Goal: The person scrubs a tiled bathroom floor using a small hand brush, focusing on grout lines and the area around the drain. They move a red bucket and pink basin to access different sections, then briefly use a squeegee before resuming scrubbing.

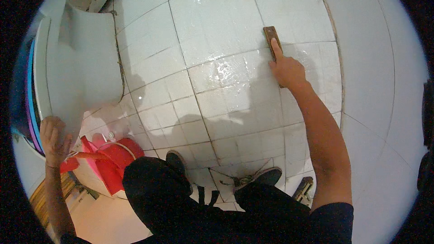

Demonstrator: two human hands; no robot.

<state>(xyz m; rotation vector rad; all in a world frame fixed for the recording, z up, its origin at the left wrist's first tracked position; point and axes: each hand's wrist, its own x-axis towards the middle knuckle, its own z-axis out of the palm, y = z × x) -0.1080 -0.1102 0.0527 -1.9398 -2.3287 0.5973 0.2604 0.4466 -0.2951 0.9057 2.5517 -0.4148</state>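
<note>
Under my right hand (290,71) is a long brown block (271,33), pressed flat on the wet white tile floor (217,17). My index finger lies stretched along its top while the other fingers curl around its side. The block's underside is hidden. At the left, my left hand (54,139) grips the rim of a large white fixture (98,57) with a smooth, curved side. Blue and purple edges (31,101) show along the fixture's far side.
A red plastic bucket (130,145) and a red dustpan-like piece (98,166) stand by my left knee. Near my right foot (269,176) lies a small brush-like object (303,188). A white wall (369,57) bounds the floor on the right.
</note>
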